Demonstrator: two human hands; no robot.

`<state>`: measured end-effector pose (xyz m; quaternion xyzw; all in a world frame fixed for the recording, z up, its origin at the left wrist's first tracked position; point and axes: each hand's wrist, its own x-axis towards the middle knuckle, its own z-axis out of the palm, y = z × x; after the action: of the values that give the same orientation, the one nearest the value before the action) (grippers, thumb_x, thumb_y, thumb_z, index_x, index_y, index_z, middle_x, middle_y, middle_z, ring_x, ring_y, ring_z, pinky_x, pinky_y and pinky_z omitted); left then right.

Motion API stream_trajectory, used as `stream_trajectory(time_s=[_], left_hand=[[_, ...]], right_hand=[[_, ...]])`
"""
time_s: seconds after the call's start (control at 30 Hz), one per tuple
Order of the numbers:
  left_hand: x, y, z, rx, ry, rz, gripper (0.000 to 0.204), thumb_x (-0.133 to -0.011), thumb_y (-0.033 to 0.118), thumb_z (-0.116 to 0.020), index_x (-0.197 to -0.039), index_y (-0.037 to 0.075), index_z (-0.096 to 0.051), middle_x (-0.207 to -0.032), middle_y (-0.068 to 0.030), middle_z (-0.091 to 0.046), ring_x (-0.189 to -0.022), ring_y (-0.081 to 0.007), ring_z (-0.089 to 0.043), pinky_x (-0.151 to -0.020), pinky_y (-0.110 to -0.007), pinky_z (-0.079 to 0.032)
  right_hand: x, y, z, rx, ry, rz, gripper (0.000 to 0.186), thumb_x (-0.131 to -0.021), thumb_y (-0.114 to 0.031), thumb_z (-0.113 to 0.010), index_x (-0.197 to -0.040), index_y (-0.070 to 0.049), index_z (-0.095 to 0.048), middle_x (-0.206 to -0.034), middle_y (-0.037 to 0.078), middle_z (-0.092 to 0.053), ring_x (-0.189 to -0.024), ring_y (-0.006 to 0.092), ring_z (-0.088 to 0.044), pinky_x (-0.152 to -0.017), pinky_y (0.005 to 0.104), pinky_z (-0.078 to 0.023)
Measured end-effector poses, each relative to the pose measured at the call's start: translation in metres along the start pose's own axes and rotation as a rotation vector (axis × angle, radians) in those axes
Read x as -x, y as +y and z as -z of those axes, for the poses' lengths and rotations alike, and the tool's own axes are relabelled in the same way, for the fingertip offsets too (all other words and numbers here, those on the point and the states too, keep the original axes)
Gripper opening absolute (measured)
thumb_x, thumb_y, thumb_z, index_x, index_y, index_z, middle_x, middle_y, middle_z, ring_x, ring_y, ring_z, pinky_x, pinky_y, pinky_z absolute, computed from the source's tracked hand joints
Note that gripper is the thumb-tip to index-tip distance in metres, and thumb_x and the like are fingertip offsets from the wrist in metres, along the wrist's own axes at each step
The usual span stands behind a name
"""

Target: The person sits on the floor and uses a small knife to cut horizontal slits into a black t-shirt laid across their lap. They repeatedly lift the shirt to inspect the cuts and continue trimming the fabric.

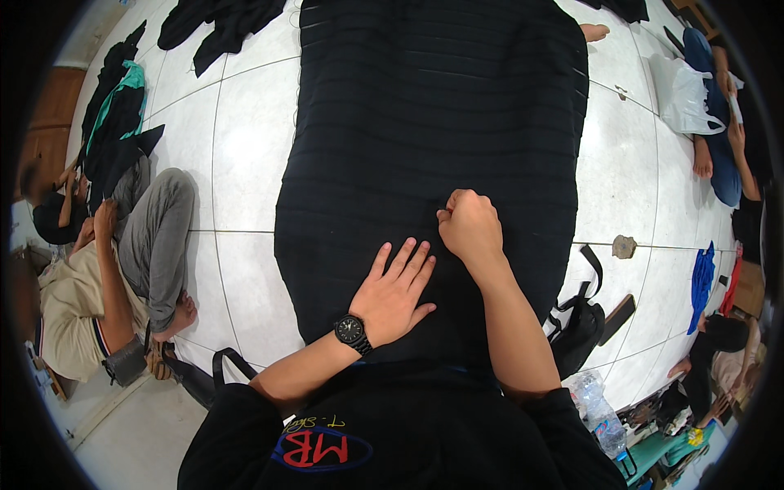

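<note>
Black fabric (433, 147) spreads over the white tiled floor (253, 147), lying flat under both hands.
Left hand (394, 298) splays, seemingly steadying it; right hand (472, 224) curls fist-like, any pinch hidden.

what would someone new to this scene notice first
The long black cloth down the middle would likely catch the eye first, dark against the white floor tiles. On its near part the left hand lies flat, black watch at the wrist, beside the curled right hand. At the left sits a person in grey trousers.
</note>
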<state>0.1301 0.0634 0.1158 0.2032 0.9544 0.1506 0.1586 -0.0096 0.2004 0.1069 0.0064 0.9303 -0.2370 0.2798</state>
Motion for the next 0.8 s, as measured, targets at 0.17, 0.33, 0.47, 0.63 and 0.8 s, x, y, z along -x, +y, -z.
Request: stream_trajectory(time_s=[0.17,0.33,0.47,0.63,0.8], left_hand=[[0.0,0.0,0.002,0.03,0.012,0.001,0.069,-0.094,0.047,-0.059,-0.146,0.003,-0.046,-0.157,-0.0175,-0.038,-0.148,-0.0328,-0.03,-0.12,-0.054,-0.022],[0.018,-0.019,0.024,0.078,0.208,0.111,0.067,-0.091,0.042,-0.065,-0.143,0.004,-0.049,-0.154,-0.0188,-0.041,-0.147,-0.0368,-0.032,-0.119,-0.054,-0.023],[0.05,-0.073,0.022,0.168,0.718,0.564,0.057,-0.094,0.037,-0.063,-0.137,0.0,-0.054,-0.148,-0.0253,-0.043,-0.144,-0.0434,-0.032,-0.117,-0.051,-0.028],[0.098,-0.115,-0.022,0.548,0.686,0.777,0.044,-0.101,0.033,-0.059,-0.123,-0.005,-0.061,-0.113,-0.0247,-0.065,-0.107,-0.0352,-0.063,-0.091,-0.039,-0.049],[0.106,-0.115,-0.011,0.412,0.741,0.787,0.025,-0.101,0.019,-0.059,-0.093,-0.005,-0.065,-0.07,-0.0164,-0.064,-0.059,-0.024,-0.06,-0.057,-0.035,-0.045]], right_hand=[[0.006,0.006,0.004,-0.015,0.068,0.036,0.016,-0.085,-0.013,-0.072,-0.093,0.0,-0.071,-0.088,0.02,-0.073,-0.086,0.0379,-0.073,-0.074,0.0458,-0.059],[0.035,0.051,0.038,-0.379,0.323,0.099,0.023,-0.086,-0.02,-0.074,-0.093,0.001,-0.068,-0.074,0.012,-0.068,-0.067,0.0251,-0.067,-0.065,0.0377,-0.053],[0.049,0.141,0.067,-0.29,0.809,-0.072,0.038,-0.095,-0.032,-0.068,-0.092,0.005,-0.063,-0.07,0.004,-0.058,-0.063,0.0175,-0.055,-0.061,0.0325,-0.046],[0.059,0.22,0.045,-0.79,0.338,-0.447,0.031,-0.104,-0.029,-0.055,-0.106,0.0,-0.066,-0.094,0.006,-0.07,-0.088,0.0135,-0.063,-0.079,0.0269,-0.049],[0.075,0.245,0.035,-0.552,0.408,-0.135,0.019,-0.097,-0.015,-0.063,-0.089,-0.001,-0.054,-0.075,0.003,-0.052,-0.07,0.0153,-0.047,-0.064,0.0336,-0.042]])
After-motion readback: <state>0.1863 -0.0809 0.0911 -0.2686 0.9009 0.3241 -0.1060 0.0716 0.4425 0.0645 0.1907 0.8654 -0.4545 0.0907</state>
